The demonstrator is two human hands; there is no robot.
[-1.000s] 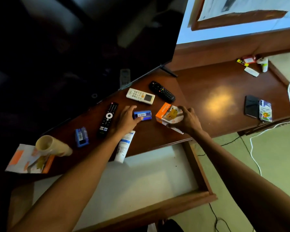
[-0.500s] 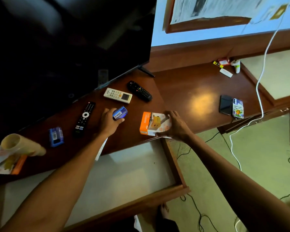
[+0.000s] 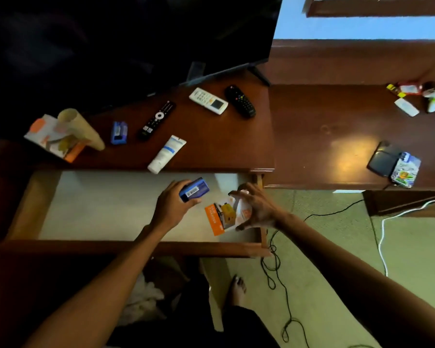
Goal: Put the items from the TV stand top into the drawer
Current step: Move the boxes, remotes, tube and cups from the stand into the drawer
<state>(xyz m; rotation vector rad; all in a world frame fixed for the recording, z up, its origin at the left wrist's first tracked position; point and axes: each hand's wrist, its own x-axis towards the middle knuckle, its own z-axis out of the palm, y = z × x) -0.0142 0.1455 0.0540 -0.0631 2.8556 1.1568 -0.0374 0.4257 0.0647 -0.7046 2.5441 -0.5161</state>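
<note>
Left hand: the left hand (image 3: 172, 205) hung over the open drawer (image 3: 91, 209), fingers clamped around a small blue box (image 3: 194, 190) with a barcode label facing up
Right hand: the right hand (image 3: 255, 208) was over the drawer's right end, fingers spread and closed on an orange and white box (image 3: 224, 216), tilted; whether the box touched the drawer floor could not be told
Drawer: pulled out below the TV stand top (image 3: 224, 144), its pale floor bare to the left of the hands
Still on the stand top: a white tube (image 3: 166, 153) at the front edge, a black remote (image 3: 156, 120), a white remote (image 3: 208, 100), a second black remote (image 3: 240, 101), another blue box (image 3: 119, 132), a cardboard roll (image 3: 82, 128) lying across an orange and white packet (image 3: 54, 139)
</note>
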